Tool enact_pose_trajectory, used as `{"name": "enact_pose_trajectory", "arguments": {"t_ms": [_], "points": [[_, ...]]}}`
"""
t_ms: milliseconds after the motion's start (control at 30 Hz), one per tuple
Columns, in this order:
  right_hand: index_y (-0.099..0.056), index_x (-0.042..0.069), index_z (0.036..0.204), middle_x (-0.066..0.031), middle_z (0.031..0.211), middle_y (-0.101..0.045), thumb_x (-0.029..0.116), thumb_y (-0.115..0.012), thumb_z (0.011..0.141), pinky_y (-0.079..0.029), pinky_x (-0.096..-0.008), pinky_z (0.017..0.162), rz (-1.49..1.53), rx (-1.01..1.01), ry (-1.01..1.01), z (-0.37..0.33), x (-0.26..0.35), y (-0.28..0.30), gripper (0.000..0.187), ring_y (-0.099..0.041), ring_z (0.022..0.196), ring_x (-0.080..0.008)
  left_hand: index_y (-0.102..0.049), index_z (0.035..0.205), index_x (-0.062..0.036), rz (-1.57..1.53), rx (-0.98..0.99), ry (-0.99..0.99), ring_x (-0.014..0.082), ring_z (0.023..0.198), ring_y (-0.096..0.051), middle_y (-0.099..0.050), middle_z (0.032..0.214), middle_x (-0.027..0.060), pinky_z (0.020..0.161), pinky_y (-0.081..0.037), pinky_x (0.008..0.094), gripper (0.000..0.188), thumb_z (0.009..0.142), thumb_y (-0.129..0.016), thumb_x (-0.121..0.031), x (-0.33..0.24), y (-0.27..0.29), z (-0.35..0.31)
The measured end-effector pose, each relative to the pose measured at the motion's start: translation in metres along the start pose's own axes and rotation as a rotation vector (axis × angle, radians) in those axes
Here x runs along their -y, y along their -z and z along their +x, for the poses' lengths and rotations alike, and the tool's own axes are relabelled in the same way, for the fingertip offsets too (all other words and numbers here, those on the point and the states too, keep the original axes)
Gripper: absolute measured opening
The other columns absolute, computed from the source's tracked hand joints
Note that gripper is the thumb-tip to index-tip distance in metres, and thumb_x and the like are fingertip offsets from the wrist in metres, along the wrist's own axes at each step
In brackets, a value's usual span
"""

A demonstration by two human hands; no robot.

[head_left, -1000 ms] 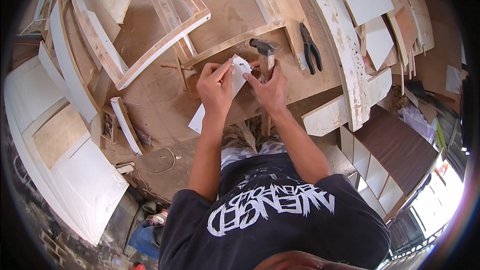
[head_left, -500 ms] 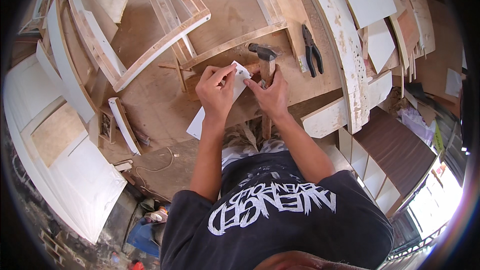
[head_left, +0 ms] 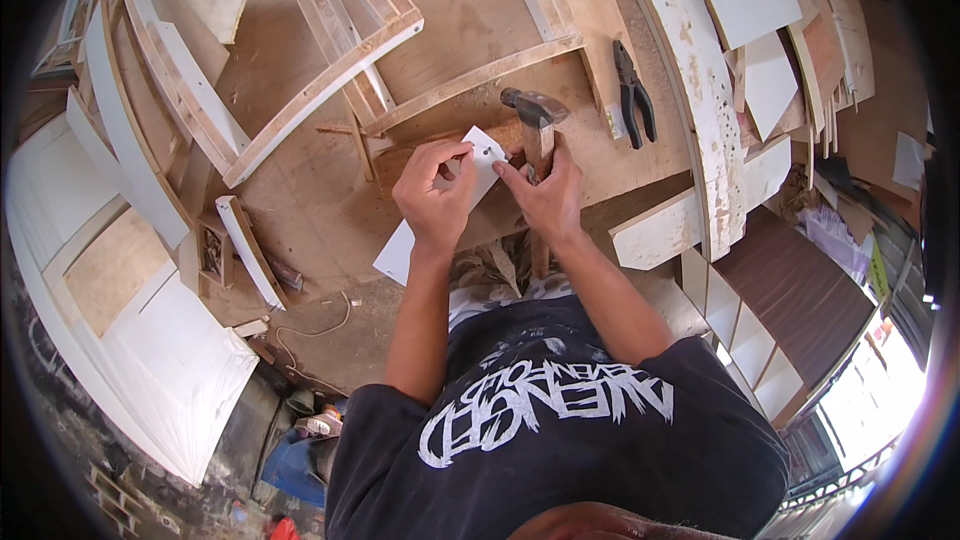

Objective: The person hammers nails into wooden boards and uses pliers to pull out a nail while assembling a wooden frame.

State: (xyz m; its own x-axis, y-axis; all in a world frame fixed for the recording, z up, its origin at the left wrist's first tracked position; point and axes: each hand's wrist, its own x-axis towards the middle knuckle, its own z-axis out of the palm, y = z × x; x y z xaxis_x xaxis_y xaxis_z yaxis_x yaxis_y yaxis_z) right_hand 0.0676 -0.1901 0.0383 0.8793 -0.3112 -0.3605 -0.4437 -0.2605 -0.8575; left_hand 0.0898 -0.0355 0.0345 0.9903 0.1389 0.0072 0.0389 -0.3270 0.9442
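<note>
A narrow white board (head_left: 478, 158) lies slantwise beneath my hands, with a small dark spot near its far end. My left hand (head_left: 437, 195) is over the board, thumb and forefinger pinched together beside that spot; whatever they pinch is too small to make out. In my right hand (head_left: 550, 198) is a hammer (head_left: 540, 145), its dark metal head pointing away from me and its wooden handle running down toward my lap. The right thumb presses on the board's right edge. Black-handled pliers (head_left: 633, 100) lie on the wooden worktop to the right of the hammer.
Wooden frames (head_left: 330, 90) stand on the plywood worktop (head_left: 460, 30) ahead and to the left. A long curved white-edged panel (head_left: 700, 90) bounds the right side, with stacked offcuts beyond. A short curved piece (head_left: 250, 252) leans at the near left. A dark brown panel (head_left: 795, 290) sits lower right.
My left fingertips have shifted slightly off the board's far end, so the dark spot shows more plainly. The right hand still grips the hammer, and the view has moved a little.
</note>
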Motion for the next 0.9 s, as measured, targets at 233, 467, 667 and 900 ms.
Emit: {"name": "enact_pose_trajectory", "arguments": {"t_ms": [233,467,667,900], "points": [[-0.062,-0.001,0.111,-0.0078,0.088,-0.074,0.023,-0.089,0.080,-0.056,-0.0337,0.066,-0.124,0.059,-0.012,0.004,0.006,0.006,0.048,-0.066,0.065,-0.0154,-0.073,0.103,0.0031,-0.038,-0.031,0.118,0.0085,0.085,-0.067,-0.074,0.100,0.0067,0.074,-0.054,0.0226,0.014,0.090,-0.072,0.008,0.004,0.005,0.005],[-0.062,-0.001,0.110,-0.0094,0.090,-0.076,0.026,-0.089,0.079,-0.057,-0.0362,0.068,-0.137,0.080,0.000,0.008,0.009,0.009,0.049,-0.070,0.067,-0.0191,-0.073,0.111,0.0055,-0.109,0.049,0.246,0.0091,0.093,-0.067,-0.072,0.105,0.0070,0.083,-0.054,0.0233,0.015,0.098,-0.068,0.004,-0.015,0.022,0.015],[-0.062,-0.003,0.109,-0.0102,0.088,-0.077,0.028,-0.089,0.079,-0.058,-0.0374,0.070,-0.176,0.093,-0.002,0.010,0.003,0.009,0.051,-0.071,0.069,-0.0207,-0.071,0.112,0.0058,0.055,0.186,0.126,0.0138,0.103,-0.067,-0.072,0.111,0.0117,0.089,-0.054,0.0258,0.017,0.106,-0.057,-0.002,-0.019,0.026,0.019],[-0.062,-0.002,0.108,-0.0112,0.088,-0.077,0.028,-0.090,0.078,-0.058,-0.0383,0.072,-0.152,0.096,-0.021,0.010,0.007,0.009,0.051,-0.073,0.072,-0.0241,-0.066,0.115,0.0057,-0.448,-0.003,0.194,0.0195,0.108,-0.070,-0.074,0.114,0.0142,0.096,-0.057,0.0312,0.014,0.104,-0.057,0.004,-0.003,-0.002,0.012]]}}
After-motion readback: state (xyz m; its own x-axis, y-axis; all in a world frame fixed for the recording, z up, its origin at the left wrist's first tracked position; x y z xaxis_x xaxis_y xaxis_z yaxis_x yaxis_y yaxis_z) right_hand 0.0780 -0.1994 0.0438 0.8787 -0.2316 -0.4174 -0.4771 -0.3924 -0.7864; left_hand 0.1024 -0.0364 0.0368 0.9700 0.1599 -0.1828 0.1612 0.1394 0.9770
